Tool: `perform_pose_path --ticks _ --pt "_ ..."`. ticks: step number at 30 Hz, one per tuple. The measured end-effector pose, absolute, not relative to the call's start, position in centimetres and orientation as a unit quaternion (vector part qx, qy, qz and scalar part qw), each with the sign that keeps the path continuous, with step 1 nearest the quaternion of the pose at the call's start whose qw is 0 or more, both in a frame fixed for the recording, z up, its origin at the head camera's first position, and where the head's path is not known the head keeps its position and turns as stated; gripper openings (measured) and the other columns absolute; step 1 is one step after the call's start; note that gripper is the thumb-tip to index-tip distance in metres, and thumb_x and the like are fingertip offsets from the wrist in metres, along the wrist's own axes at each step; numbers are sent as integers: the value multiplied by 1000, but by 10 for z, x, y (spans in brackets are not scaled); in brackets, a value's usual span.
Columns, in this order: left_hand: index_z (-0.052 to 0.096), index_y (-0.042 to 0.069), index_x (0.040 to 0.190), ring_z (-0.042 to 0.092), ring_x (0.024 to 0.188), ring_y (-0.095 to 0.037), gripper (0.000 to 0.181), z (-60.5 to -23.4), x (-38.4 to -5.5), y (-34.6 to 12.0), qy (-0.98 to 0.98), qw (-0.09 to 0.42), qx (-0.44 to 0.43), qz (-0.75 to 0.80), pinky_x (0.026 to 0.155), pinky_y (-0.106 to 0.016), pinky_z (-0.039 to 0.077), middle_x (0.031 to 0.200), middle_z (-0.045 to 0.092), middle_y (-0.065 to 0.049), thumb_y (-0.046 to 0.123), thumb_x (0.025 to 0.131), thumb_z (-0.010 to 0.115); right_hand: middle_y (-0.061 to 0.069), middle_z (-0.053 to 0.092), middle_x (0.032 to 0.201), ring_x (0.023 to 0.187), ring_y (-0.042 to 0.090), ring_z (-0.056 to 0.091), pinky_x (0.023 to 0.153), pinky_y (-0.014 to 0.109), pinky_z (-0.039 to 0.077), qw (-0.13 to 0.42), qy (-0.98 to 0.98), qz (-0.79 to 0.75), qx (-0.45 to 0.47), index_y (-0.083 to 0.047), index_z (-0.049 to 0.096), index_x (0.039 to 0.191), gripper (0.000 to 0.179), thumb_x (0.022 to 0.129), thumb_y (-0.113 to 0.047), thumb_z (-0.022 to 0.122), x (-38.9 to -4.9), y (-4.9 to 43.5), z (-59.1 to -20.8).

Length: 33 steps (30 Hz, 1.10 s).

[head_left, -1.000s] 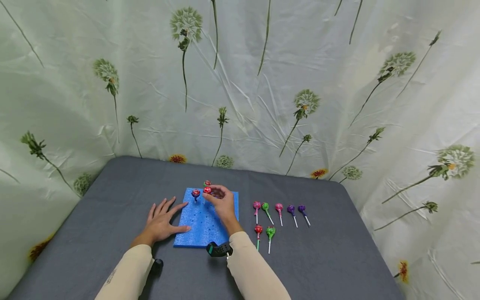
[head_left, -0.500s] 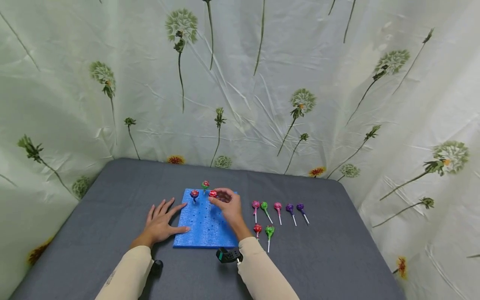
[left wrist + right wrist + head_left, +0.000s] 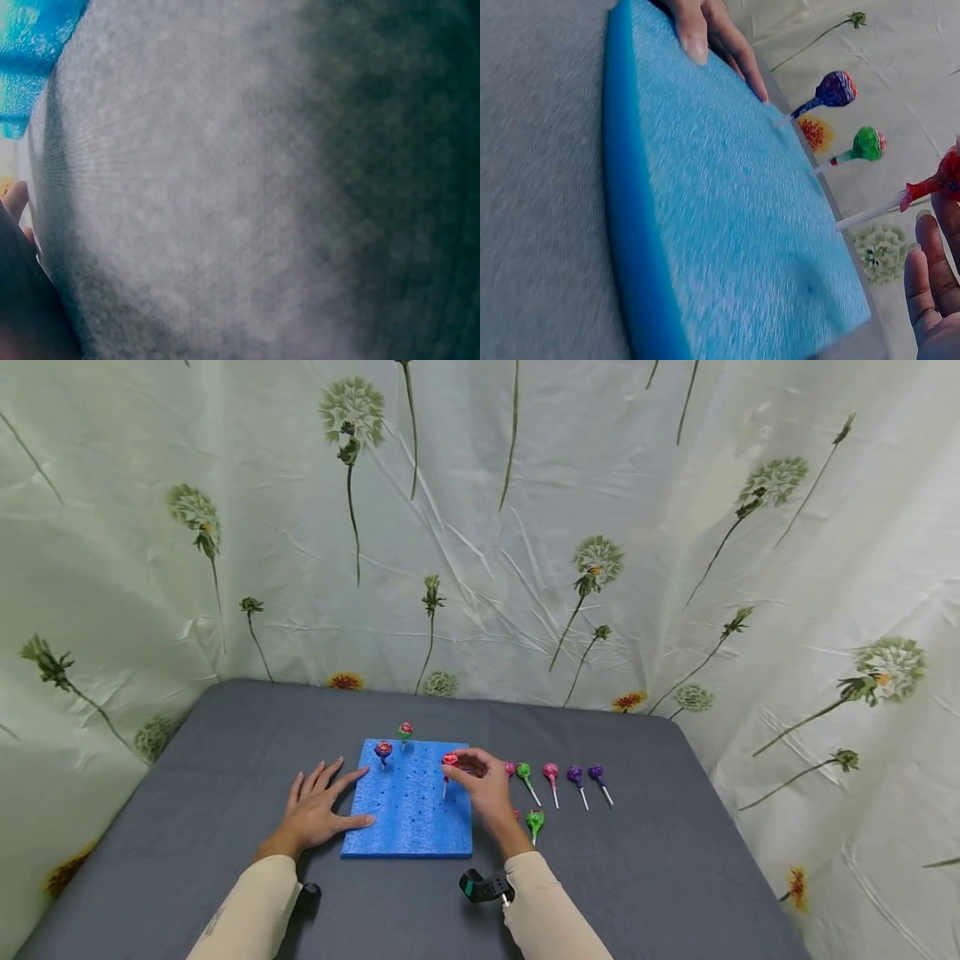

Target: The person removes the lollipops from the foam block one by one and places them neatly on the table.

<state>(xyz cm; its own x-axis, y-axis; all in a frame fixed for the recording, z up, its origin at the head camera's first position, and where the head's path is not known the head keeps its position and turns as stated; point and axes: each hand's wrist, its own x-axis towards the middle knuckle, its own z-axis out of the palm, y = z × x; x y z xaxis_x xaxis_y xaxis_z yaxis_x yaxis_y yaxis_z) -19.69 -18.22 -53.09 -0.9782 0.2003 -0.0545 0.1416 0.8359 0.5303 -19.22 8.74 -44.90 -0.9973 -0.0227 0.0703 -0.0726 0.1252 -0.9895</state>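
Note:
A blue foam board [image 3: 408,835] with small holes lies on the grey cloth. My left hand [image 3: 311,810] is spread flat at its left side, thumb and index fingertip at the board's edge. The right hand [image 3: 487,789] pinches a red lollipop [image 3: 449,760] by its wrapped head, white stick pointing down over the board's right part. In the right wrist view the tip of that stick overlaps the board's far edge. Two lollipops stand upright in the board: a dark blue one [image 3: 835,88] near the far left corner and a green one [image 3: 868,142] at the far edge.
Right of the board lie loose lollipops: a pink one [image 3: 551,772], two purple ones, one [image 3: 575,774] beside the other [image 3: 596,772], and green ones, one [image 3: 524,770] behind another [image 3: 535,820]. My right forearm partly hides several. A flowered curtain [image 3: 480,568] hangs behind the table.
The right hand has carried the red lollipop rightward across the board, from beside the standing lollipops to the right part. The green standing lollipop is now uncovered. The left hand has stayed in place.

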Motion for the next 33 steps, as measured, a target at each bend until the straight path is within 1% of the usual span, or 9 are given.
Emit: perform_pose_path --ticks 10,16,19,23,25,29,33 --pt "42 16 146 9 140 -52 93 -528 -195 -183 959 52 86 267 110 -66 -5 153 23 -28 65 73 71 18 67 102 86 12 60 75 20 50 49 -742 668 30 8 64 109 28 84 -2 72 -187 112 -456" --pt "42 16 145 8 140 -52 92 -528 -196 -185 956 47 91 274 109 -66 -5 153 23 -28 65 72 71 19 67 101 85 11 62 75 21 51 50 -743 667 24 9 64 108 27 84 -1 72 -183 129 -464" --pt "41 17 146 8 140 -52 93 -529 -196 -186 957 46 94 272 109 -67 -5 153 22 -28 66 73 70 16 68 99 85 11 62 74 21 51 48 -736 675 17 8 64 108 28 84 -2 73 -187 138 -475" --pt "41 16 145 9 139 -52 92 -530 -196 -186 958 42 93 269 109 -67 -4 152 23 -29 65 72 71 10 68 98 86 11 62 73 22 51 47 -737 674 10 6 65 109 31 83 -9 75 -189 151 -489" --pt "41 17 146 8 139 -52 92 -531 -196 -185 957 47 92 271 109 -67 -5 152 23 -28 65 72 70 8 69 97 85 11 63 72 22 52 52 -745 665 10 6 65 109 31 84 -10 75 -188 158 -493" --pt "40 18 146 7 140 -51 93 -532 -197 -183 955 55 96 274 109 -66 -6 153 21 -27 67 73 69 3 70 92 80 8 64 69 21 53 68 -761 646 3 6 66 107 28 84 -7 75 -183 175 -497" --pt "41 18 146 8 140 -51 93 -531 -196 -182 956 53 93 273 109 -66 -5 153 23 -27 66 72 70 2 71 88 77 6 64 68 22 53 80 -757 649 -1 9 66 106 28 83 -5 75 -182 187 -499"
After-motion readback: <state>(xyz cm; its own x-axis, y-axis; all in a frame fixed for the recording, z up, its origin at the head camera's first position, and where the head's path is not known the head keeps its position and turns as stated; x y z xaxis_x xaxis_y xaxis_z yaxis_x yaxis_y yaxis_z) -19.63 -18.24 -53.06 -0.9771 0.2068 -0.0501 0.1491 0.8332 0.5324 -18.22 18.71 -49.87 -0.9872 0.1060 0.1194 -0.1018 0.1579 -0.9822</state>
